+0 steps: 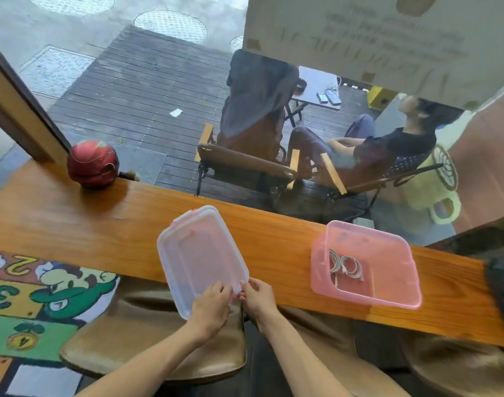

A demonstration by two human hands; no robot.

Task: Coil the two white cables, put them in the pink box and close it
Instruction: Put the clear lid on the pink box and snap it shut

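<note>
The open pink box (388, 293) stands on the wooden counter at the right. Two coiled white cables (345, 267) lie side by side on its floor, toward the left wall. The translucent white lid (199, 247) with pink clips lies flat on the counter to the box's left, its near edge overhanging the counter. My left hand (212, 306) pinches the lid's near edge. My right hand (258, 296) grips the lid's near right corner, next to a pink clip.
A red cap (93, 163) sits on the wooden counter (73, 222) at the far left, against the window. A dark object (503, 285) rests at the counter's right end. Brown stools (159, 345) stand under the counter's front edge. Beyond the glass, a person sits on a deck.
</note>
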